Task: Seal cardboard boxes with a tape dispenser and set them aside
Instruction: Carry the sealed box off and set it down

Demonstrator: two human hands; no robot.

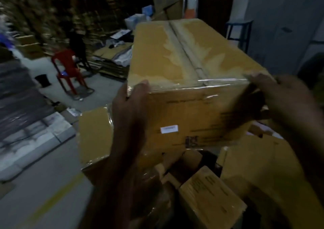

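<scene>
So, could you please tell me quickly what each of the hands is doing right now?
Left hand: grips the near left corner of the taped cardboard box.
Right hand: grips the box's near right corner.

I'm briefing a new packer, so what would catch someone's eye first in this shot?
A big taped cardboard box fills the centre, held at its near corners by the left hand and the right hand. A red chair stands on the floor at left, and smaller boxes lie below the held one.
</scene>
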